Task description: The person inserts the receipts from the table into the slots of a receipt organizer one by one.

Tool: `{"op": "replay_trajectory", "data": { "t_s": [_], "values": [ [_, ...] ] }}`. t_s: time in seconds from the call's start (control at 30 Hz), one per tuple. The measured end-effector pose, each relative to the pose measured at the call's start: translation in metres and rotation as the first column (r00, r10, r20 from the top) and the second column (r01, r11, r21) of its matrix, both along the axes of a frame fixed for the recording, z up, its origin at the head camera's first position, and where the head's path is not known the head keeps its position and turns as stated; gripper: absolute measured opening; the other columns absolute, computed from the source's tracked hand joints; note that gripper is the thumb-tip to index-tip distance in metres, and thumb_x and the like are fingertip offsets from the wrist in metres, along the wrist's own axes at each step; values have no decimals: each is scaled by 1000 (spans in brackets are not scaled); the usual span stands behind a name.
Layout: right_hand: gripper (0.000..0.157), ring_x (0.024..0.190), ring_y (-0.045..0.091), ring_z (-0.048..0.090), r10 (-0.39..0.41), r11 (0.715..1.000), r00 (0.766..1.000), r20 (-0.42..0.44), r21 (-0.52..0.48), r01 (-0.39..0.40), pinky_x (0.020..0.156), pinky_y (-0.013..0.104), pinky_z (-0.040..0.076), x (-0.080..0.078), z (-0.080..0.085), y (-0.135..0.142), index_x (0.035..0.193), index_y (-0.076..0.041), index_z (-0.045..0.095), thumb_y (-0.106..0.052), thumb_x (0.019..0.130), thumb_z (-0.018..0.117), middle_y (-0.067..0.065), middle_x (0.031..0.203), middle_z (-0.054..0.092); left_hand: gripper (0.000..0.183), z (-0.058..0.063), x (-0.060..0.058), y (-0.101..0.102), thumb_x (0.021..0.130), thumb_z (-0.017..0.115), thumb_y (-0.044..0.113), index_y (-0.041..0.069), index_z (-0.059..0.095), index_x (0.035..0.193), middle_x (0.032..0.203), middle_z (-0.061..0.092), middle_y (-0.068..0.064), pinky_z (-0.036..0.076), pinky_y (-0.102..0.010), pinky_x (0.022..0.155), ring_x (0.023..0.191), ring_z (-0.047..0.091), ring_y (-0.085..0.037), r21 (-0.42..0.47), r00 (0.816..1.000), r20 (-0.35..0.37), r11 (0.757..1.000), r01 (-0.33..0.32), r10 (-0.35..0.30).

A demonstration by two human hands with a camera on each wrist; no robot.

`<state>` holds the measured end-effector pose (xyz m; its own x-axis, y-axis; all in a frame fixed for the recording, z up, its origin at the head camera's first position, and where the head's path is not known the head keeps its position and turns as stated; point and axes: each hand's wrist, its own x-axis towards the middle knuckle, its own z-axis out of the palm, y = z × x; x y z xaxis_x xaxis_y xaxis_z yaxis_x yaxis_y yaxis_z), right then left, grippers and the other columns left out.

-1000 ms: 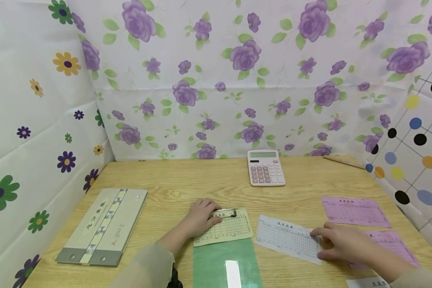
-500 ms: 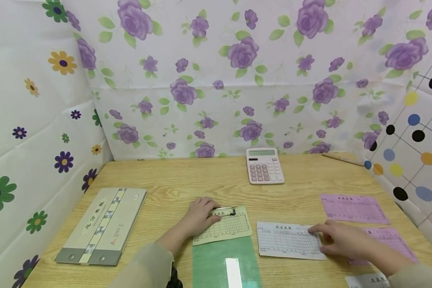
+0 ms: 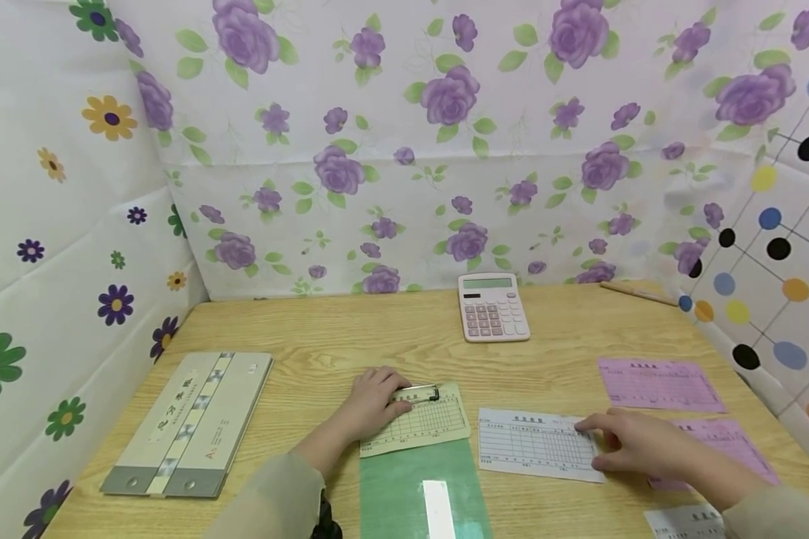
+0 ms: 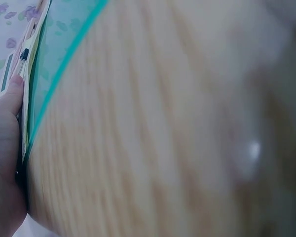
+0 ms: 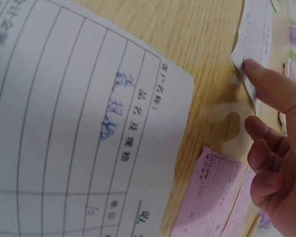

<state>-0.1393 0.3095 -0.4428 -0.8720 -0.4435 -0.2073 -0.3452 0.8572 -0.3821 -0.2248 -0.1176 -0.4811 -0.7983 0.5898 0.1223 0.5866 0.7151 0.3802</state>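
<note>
The right grip (image 3: 637,443) pinches, as best we can judge, the right end of a white slip (image 3: 532,448) between thumb and forefinger, the other fingers curled inward. We take the green clipboard (image 3: 391,483) as the dial's centre, with twelve toward the flowered backdrop (image 3: 377,165). The white slip then lies at three o'clock on the desk (image 3: 323,337), just beside the board and apart from it. The left grip (image 3: 375,408) curls over the board's eleven o'clock corner, its thumb on the yellow slip (image 3: 431,428) next to the metal clip (image 3: 434,392). Beyond the white slip we find one pink slip (image 3: 661,383) at two o'clock and another pink slip (image 3: 731,442) at three; a calculator (image 3: 494,308) stands at one, a beige folder (image 3: 192,419) at nine.

We judge the step in hand to be drawing the white slip by its end while the board is steadied. The next move calls, in our view, for a secure pinch that leaves the paper uncreased, and a firm left grip on the board.
</note>
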Motion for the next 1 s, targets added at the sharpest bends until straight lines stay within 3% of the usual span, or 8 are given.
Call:
{"op": "replay_trajectory", "data": {
  "t_s": [0.2,0.5,1.0],
  "values": [
    [48,61,4,39,-3,999,999,36,-43,4,51,23,33,-3,-2,-1,119,-21,59,-44,79,71,-7,79,44,40,0,-1,-1,94,53,41,16,55,125,124,49,-3,29,-49,100,116,42,-27,-23,1000,-12,1000,3,-4],
    [44,66,7,42,-26,987,996,81,-153,38,54,24,37,-1,-3,-1,120,-13,59,-31,82,72,-2,81,47,39,0,-1,0,93,55,40,15,56,123,123,50,-3,29,-49,99,114,43,-26,-6,1000,-29,1000,7,-7],
    [44,65,12,47,-136,974,973,185,-156,166,54,26,39,0,-10,-8,121,-10,57,-21,82,72,-2,79,52,38,0,0,0,94,54,40,16,55,124,123,50,-2,29,-49,100,116,42,-26,-15,1000,-9,1000,-2,2]
  ]
}}
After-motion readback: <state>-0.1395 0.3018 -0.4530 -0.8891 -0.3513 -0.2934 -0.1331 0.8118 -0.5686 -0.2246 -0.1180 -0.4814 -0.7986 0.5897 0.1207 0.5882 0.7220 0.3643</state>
